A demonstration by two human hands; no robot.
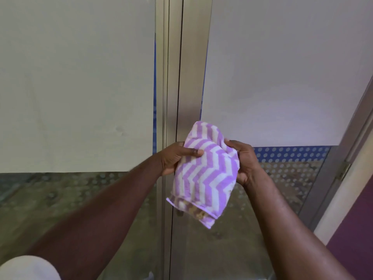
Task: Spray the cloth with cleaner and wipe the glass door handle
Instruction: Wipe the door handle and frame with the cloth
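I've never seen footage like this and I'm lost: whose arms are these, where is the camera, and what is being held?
There is no machine here. A person wears a wide-angle camera on the head, looking forward and down, so you see their own two arms. The left hand and the right hand both grip a folded cloth with purple and white zigzag stripes. Behind it stands a metal door frame with pale panels either side. No spray bottle is in view.

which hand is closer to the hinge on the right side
Right. The right hand grips the cloth on the side toward the hinge; the left hand grips its opposite side, farther away.
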